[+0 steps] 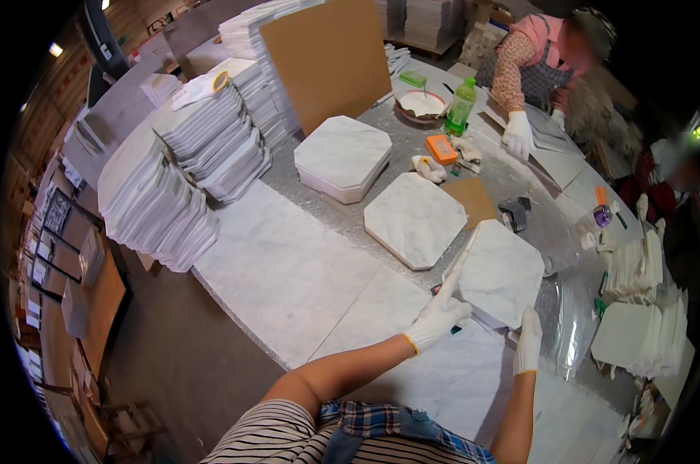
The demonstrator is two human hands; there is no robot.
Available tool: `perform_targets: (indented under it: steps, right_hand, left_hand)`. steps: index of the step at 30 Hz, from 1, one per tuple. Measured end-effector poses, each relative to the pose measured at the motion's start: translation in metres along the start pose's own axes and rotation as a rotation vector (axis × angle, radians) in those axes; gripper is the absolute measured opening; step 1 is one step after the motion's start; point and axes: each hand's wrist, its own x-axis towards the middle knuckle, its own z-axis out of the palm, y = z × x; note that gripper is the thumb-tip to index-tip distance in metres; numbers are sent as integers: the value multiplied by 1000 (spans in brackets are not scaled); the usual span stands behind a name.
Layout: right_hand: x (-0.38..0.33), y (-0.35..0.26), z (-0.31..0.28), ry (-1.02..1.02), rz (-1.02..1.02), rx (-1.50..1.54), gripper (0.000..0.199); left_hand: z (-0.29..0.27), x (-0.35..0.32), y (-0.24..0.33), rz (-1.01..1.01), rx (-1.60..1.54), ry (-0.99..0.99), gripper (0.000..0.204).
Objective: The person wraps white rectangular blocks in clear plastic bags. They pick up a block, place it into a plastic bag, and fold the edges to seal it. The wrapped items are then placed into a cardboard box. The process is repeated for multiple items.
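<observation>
I wear white work gloves. My left hand grips the near-left edge of a white marble octagon tile, lifted and tilted above the marble bench. My right hand touches that tile's near edge with the fingers up. Something dark with a green tip shows just under my left hand. A second octagon tile lies flat to the left, and a thicker stack of octagon tiles sits farther back.
Tall stacks of white tiles crowd the bench's left. A brown board leans at the back. A green bottle, a bowl and an orange block lie near a co-worker's gloved hand. More tile stacks stand right.
</observation>
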Motion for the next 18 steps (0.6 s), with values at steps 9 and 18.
perform_targets:
  steps: [9, 18]
  right_hand:
    - [4, 6, 0, 26, -24, -29, 44]
    - [12, 12, -8, -1, 11, 22, 36]
  left_hand:
    - [0, -3, 7, -35, -17, -33, 88]
    - [-2, -4, 12, -40, -7, -61, 90]
